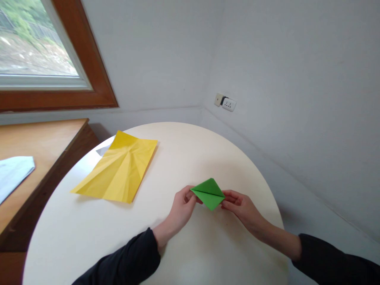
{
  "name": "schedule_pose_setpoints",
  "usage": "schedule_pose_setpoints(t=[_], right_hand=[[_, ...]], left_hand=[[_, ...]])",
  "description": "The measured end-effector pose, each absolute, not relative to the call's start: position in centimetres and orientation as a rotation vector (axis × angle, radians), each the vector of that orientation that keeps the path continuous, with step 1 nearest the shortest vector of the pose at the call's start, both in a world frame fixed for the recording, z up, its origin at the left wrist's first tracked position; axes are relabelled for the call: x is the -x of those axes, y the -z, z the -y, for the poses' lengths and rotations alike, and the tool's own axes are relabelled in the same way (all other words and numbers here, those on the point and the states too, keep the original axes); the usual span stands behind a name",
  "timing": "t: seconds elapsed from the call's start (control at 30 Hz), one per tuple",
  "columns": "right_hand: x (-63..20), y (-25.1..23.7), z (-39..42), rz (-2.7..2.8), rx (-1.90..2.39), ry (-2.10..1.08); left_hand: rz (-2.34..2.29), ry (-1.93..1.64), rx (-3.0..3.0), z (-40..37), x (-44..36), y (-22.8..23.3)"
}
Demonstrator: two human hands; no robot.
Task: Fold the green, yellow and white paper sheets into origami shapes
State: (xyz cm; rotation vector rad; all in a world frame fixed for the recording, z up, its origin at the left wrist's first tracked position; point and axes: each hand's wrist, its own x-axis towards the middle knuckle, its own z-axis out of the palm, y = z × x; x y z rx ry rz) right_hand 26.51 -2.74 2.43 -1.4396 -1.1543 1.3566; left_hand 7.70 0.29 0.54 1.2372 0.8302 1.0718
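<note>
We hold a folded green paper (208, 192) between our two hands, just above the round cream surface (184, 158), toward its right edge. The paper is a flat diamond shape with a crease running across its middle from the left tip to the right tip. Our left hand (181, 208) pinches the left tip, thumb and fingers closed together on the paper's point. Our right hand (239, 206) pinches the right tip in the same way, its fingers closed on the paper. The two hands sit apart from each other, with the green paper spanning the gap between them. Both forearms come in from the near edge of the surface, each in a dark sleeve (130, 261).

Toward the far left part of the surface lies a yellow sheet (118, 168), opened out flat and marked with many creases that fan from near its far end. It is well apart from the green paper and from both hands. A small corner of white paper (103, 150) shows from under its far left edge.

Beyond the left edge of the surface stands a wooden desk (38, 134) with a pale blue sheet (13, 172) lying on it. Above that is a wood-framed window (59, 79). A white wall socket (225, 103) sits on the wall behind the far edge of the surface.
</note>
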Motion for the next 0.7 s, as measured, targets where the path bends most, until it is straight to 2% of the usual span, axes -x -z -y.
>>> schedule_pose_setpoints(t=[0.23, 0.43, 0.7], right_hand=[[-26.50, -2.81, 2.84, 1.286, 1.515, -1.231], [-26.45, -3.02, 2.74, 1.339, 1.472, -1.167], [-26.29, -2.70, 2.78, 1.235, 1.446, -1.318]], left_hand=[[-0.983, -0.998, -1.348, -0.30, -7.47, -0.21], [-1.002, -1.146, -1.466, -0.48, -7.27, 0.01], [-0.960, -1.088, -1.276, -0.35, -7.61, -0.16]])
